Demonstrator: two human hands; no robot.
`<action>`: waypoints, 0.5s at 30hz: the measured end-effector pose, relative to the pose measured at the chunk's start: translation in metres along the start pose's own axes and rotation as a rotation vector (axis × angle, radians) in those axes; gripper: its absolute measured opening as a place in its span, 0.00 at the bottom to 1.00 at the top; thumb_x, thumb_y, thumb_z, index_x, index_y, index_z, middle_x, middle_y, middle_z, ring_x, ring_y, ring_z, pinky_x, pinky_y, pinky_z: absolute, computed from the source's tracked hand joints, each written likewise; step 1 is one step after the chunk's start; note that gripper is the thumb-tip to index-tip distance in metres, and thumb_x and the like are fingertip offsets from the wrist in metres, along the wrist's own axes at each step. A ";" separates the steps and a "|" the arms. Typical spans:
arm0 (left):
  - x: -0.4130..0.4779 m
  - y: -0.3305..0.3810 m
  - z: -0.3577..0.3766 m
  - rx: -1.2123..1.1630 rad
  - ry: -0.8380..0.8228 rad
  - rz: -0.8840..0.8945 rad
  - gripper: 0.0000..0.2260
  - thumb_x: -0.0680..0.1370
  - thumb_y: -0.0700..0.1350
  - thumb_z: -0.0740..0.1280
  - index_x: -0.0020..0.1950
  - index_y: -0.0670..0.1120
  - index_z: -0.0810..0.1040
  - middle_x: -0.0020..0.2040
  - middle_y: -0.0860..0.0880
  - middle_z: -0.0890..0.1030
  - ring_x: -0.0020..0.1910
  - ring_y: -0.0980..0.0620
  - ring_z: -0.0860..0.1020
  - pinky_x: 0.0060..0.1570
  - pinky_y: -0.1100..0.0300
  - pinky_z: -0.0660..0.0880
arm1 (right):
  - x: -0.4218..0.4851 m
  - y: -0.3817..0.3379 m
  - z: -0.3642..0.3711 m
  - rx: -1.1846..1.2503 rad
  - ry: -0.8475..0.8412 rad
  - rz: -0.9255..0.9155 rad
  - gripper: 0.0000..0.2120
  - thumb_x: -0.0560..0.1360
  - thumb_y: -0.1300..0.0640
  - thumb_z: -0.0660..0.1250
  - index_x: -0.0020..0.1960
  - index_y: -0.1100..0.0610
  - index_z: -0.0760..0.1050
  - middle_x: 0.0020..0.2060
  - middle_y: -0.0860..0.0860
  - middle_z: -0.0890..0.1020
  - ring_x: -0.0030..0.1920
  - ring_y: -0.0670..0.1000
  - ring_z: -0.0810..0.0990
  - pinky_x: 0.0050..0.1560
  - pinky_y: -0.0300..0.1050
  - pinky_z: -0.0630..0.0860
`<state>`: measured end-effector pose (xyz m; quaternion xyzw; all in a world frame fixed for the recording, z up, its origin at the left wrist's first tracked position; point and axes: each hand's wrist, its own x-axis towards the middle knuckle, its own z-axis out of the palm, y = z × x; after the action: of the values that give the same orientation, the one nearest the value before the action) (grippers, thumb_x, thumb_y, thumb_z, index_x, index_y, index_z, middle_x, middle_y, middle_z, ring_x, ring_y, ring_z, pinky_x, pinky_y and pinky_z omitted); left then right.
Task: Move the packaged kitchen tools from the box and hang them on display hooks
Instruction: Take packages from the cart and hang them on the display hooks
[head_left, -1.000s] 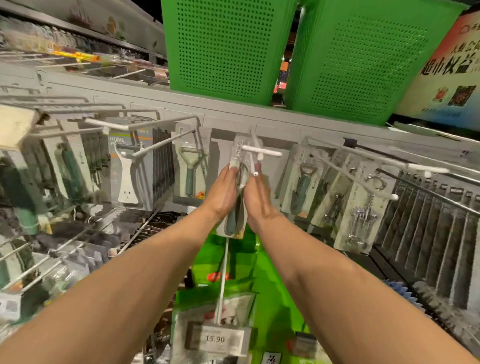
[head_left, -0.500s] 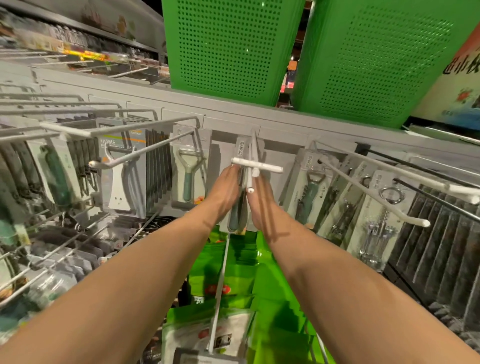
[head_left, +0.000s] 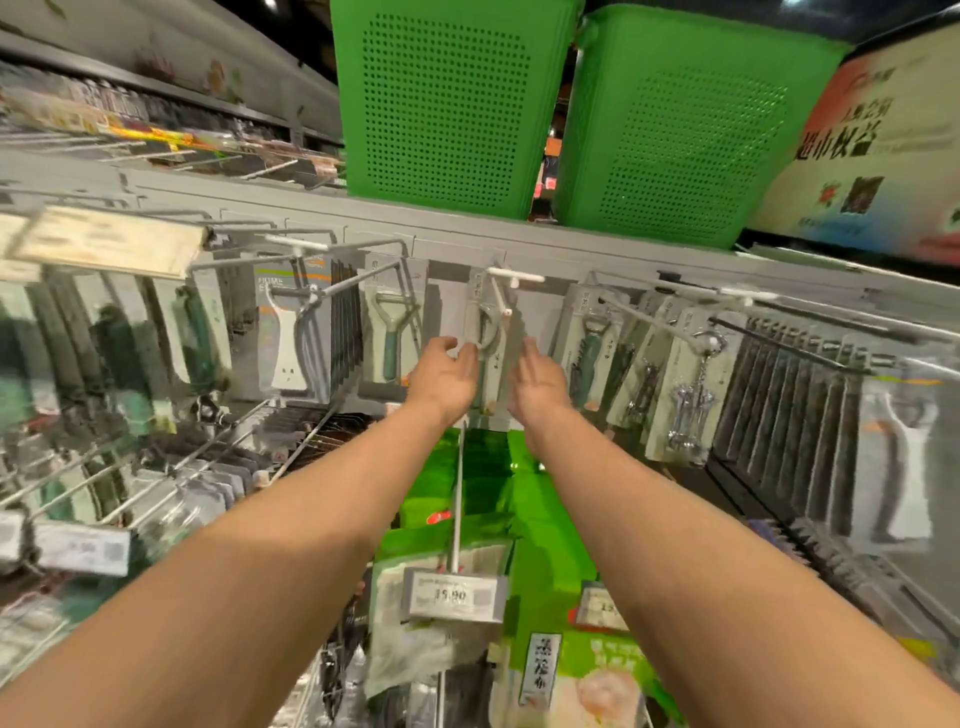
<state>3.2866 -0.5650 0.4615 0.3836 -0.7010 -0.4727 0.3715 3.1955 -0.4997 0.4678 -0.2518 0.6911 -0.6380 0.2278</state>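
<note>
A packaged peeler (head_left: 487, 332) on a grey card hangs at the back of a white display hook (head_left: 503, 299) under the grey shelf rail. My left hand (head_left: 445, 375) is just left of the pack, fingers relaxed and spread, holding nothing. My right hand (head_left: 540, 382) is just right of the pack, palm turned inward, fingers straight, also holding nothing. Both hands sit a little below the hook's tip and neither grips the card. The box is not in view.
More carded tools hang on neighbouring hooks: a peeler (head_left: 390, 332) to the left, a bottle opener (head_left: 589, 353) and a corkscrew (head_left: 685, 395) to the right. Two green perforated baskets (head_left: 447, 104) stand on the shelf above. A long hook with a 15.90 price tag (head_left: 453, 597) juts out below my hands.
Both hands have let go of the packaged peeler and drawn apart and back from it. The pack now hangs by itself on the hook.
</note>
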 end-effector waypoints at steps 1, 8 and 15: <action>-0.012 -0.001 -0.003 -0.002 -0.009 0.007 0.23 0.86 0.54 0.60 0.77 0.44 0.69 0.72 0.42 0.76 0.72 0.42 0.73 0.70 0.54 0.69 | -0.011 0.000 -0.001 0.013 0.019 0.002 0.24 0.87 0.46 0.55 0.78 0.57 0.68 0.70 0.51 0.74 0.72 0.59 0.73 0.73 0.58 0.71; -0.071 -0.002 -0.017 -0.014 -0.043 0.010 0.21 0.85 0.53 0.61 0.74 0.43 0.73 0.70 0.44 0.77 0.69 0.44 0.76 0.71 0.50 0.71 | -0.072 0.016 -0.007 0.006 0.039 0.022 0.30 0.82 0.36 0.55 0.78 0.51 0.69 0.67 0.54 0.77 0.73 0.59 0.73 0.74 0.60 0.70; -0.110 0.012 0.003 -0.047 -0.130 0.001 0.19 0.80 0.57 0.60 0.64 0.48 0.78 0.62 0.43 0.82 0.61 0.39 0.81 0.65 0.41 0.77 | -0.124 0.015 -0.059 -0.009 0.143 -0.008 0.23 0.81 0.35 0.54 0.57 0.52 0.77 0.54 0.52 0.81 0.61 0.60 0.80 0.67 0.62 0.76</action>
<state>3.3288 -0.4624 0.4545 0.3427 -0.7126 -0.5128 0.3344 3.2523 -0.3748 0.4568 -0.2093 0.7075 -0.6521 0.1742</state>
